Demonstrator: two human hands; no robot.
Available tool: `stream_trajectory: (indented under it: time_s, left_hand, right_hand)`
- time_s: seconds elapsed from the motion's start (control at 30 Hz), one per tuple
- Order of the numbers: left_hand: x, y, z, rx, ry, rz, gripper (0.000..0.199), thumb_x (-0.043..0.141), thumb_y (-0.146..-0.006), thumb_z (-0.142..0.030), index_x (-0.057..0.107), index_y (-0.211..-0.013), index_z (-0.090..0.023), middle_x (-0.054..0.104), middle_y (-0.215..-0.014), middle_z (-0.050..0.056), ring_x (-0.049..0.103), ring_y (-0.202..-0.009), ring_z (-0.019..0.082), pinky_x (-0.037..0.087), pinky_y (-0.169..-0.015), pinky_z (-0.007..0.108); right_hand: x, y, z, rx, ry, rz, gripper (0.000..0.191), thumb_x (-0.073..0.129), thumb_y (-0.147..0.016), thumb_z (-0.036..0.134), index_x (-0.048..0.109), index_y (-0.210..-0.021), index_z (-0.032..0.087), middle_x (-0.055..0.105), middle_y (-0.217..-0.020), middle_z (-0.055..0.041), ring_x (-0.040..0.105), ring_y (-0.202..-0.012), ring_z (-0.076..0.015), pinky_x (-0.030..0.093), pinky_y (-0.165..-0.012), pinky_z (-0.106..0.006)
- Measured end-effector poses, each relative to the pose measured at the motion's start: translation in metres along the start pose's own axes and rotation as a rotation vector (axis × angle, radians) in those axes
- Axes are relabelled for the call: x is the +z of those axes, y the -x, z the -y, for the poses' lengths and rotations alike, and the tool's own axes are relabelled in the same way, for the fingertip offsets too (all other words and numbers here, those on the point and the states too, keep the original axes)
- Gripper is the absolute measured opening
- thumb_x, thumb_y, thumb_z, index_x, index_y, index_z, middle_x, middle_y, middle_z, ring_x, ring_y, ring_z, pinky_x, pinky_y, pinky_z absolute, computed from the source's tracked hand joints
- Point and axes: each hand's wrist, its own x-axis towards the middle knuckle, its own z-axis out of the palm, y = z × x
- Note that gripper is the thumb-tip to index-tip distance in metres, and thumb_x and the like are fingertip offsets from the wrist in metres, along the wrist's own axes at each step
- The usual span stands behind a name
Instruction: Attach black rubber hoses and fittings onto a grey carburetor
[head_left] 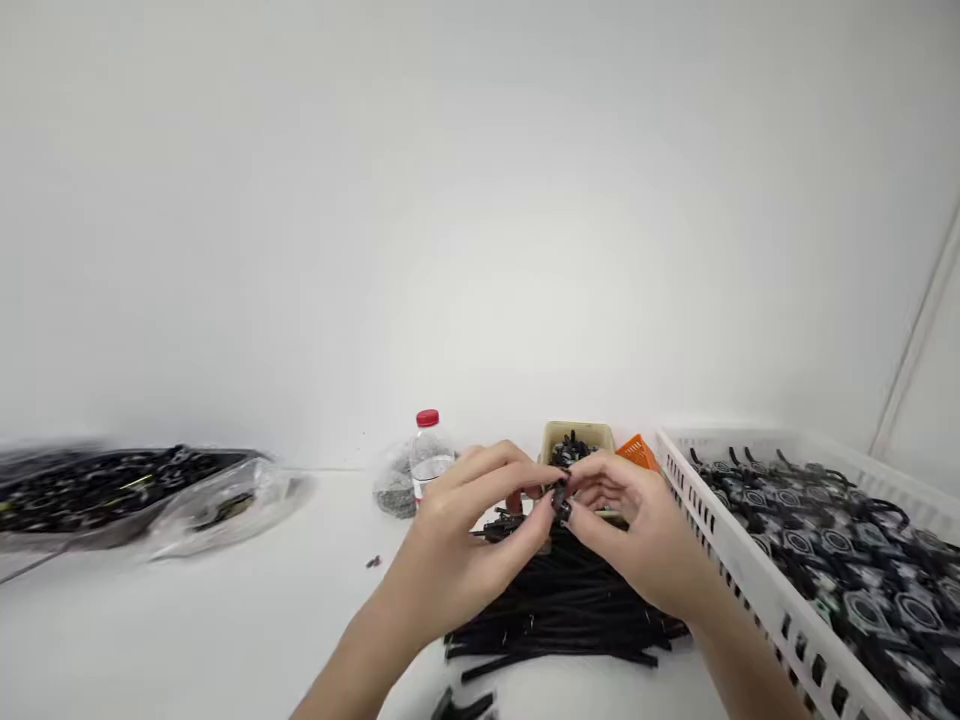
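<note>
Near the middle of the view my left hand (476, 535) and my right hand (637, 530) meet at their fingertips. Between them they pinch a small black part (560, 498), mostly covered by the fingers, so its exact kind does not show. Both hands are closed on it. Below and behind the hands lies a pile of black straps (570, 610) on the white table. Just beyond the fingers stands a beige bin (577, 432) with small black pieces (571, 448) inside.
At right, a white slotted basket (739, 555) holds rows of watch-like pieces (836, 542). An orange basket (637, 452) sits behind. A red-capped bottle (429, 455) stands beside a clear bag (391, 490). Far left are a black-filled tray (112, 485) and a plastic bag (225, 510).
</note>
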Motion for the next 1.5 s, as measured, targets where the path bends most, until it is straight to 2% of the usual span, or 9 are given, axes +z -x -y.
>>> stream_trajectory:
  time_s: [1.5]
  left_hand:
    - [-0.0002, 0.0007, -0.0003, -0.015, -0.053, 0.015, 0.019, 0.052, -0.085, -0.008, 0.062, -0.094, -0.021, 0.057, -0.078, -0.003, 0.051, -0.067, 0.007, 0.042, -0.064, 0.022]
  right_hand:
    - [-0.0016, -0.0009, -0.0050, -0.001, 0.017, 0.016, 0.008, 0.055, -0.085, 0.020, 0.058, -0.093, 0.018, 0.061, -0.089, -0.0011, 0.058, -0.082, -0.0164, 0.047, -0.074, -0.027]
